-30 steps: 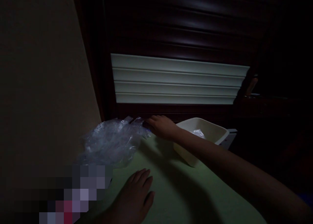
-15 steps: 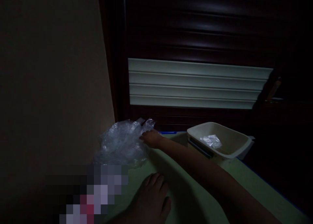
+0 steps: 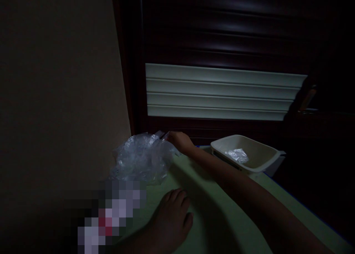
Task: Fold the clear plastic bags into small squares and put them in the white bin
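Right hand (image 3: 181, 142) lifted slightly higher, fingers clamped on clear plastic (image 3: 142, 158), pixelated item (image 3: 118, 211) nearby, any print unreadable

Half a second ago, the right hand (image 3: 181, 141) was low against the right side of the plastic bag (image 3: 141, 158). Now it has gone up to the top right edge of the bag, with its wrist bent and its fingertips pinching the plastic. The bag's right side has been pulled up to the fingers and hangs a little wider under them. A second ago, the arm (image 3: 235, 187) hid part of the tub (image 3: 266, 154), right of the bag; now it covers less.
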`<state>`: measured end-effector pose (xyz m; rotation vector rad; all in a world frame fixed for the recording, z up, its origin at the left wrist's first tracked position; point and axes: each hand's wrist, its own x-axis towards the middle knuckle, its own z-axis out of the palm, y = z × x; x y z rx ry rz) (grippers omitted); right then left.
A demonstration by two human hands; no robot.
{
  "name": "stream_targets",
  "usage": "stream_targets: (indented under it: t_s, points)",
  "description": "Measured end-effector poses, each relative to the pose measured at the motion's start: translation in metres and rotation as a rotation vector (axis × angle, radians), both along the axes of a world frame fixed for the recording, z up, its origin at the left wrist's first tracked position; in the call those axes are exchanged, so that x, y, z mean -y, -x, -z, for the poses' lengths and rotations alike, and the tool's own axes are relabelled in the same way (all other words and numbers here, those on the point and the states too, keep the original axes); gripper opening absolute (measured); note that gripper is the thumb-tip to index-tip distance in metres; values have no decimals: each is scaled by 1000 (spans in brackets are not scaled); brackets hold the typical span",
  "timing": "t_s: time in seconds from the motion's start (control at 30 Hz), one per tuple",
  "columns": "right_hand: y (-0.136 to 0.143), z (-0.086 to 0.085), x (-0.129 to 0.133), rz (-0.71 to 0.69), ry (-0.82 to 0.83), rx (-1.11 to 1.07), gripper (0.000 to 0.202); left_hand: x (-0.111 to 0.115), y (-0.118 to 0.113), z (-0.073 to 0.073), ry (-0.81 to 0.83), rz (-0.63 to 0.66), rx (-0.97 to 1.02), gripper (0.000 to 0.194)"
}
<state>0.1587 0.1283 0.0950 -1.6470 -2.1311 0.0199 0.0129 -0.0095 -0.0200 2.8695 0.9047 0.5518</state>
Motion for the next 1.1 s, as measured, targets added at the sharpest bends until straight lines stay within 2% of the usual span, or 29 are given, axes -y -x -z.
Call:
stream_targets:
  t_s: [0.17, 0.27, 0.47, 0.6, 0.73, 0.8, 0.9, 1.0, 1.1]
  points:
    - [-7, -14, 1, 108, 57, -391, 30, -1, -1, -2, 1, -1, -3, 26]
    - [-7, -17, -2, 126, 121, -636, 30, -3, -1, -1, 14, 6, 12, 25]
    - [-8, -24, -3, 49, 165, -1059, 30, -3, -1, 4, 91, 34, 109, 24]
    - [-20, -20, 13, -38, 211, -1199, 30, -9, -1, 6, 220, 35, 255, 26]
    - [-45, 5, 50, -120, 278, -1253, 29, -25, 1, 5, 417, -78, 513, 22]
    - [-58, 25, 71, -152, 299, -1265, 29, -35, 4, 5, 518, -174, 670, 17]
    - [-76, 57, 97, -201, 322, -1280, 29, -47, 9, 8, 636, -284, 897, 19]
    - [-86, 84, 110, -251, 375, -1273, 28, -56, 12, 10, 747, -308, 1050, 24]
    - [-84, 106, 114, -288, 432, -1236, 26, -59, 10, 8, 878, -248, 1132, 21]
